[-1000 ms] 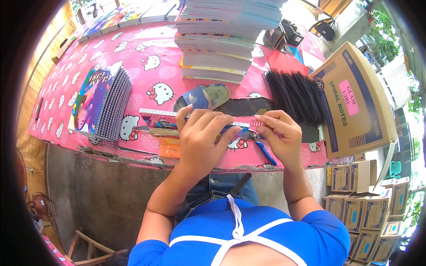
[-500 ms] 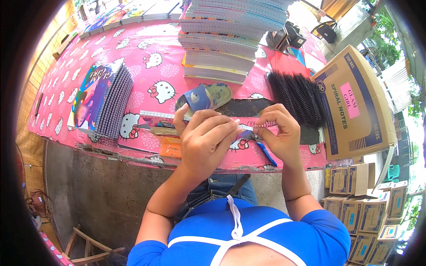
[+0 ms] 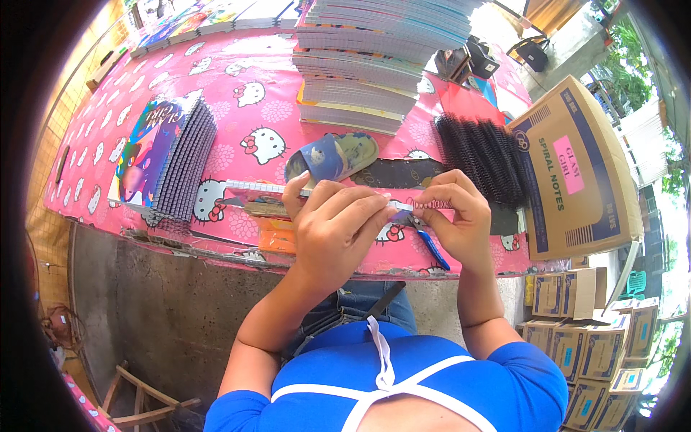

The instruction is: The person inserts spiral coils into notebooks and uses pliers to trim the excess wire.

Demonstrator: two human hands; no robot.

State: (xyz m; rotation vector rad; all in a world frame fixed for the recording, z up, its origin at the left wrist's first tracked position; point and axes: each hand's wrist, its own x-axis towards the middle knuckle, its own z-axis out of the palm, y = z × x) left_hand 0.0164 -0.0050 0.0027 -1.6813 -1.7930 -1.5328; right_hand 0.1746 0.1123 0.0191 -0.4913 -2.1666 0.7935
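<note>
My left hand (image 3: 335,223) is closed on a thin notebook (image 3: 252,186) held edge-on over the front of the table; its pale punched edge sticks out to the left, and the fingers hide most of the rest. Between the thumb and fingers of my right hand (image 3: 461,219) is a dark spiral binding coil (image 3: 440,204). Its end meets the notebook's right-hand corner, where both hands' fingertips almost touch. Below them lie cutting pliers (image 3: 435,252) with blue handles. A patterned slide sandal (image 3: 331,157) rests just beyond my left hand.
Black spiral coils (image 3: 481,160) lie bunched to the right, beside a large cardboard box (image 3: 586,201). A tall notebook stack (image 3: 356,79) stands at the back. Bound notebooks (image 3: 155,162) are piled left on the pink tablecloth (image 3: 252,119). More cartons (image 3: 590,356) stand on the floor at right.
Both hands keep nearly the same place and hold. My right hand has shifted very slightly right, and its fingers on the coil have moved a little.
</note>
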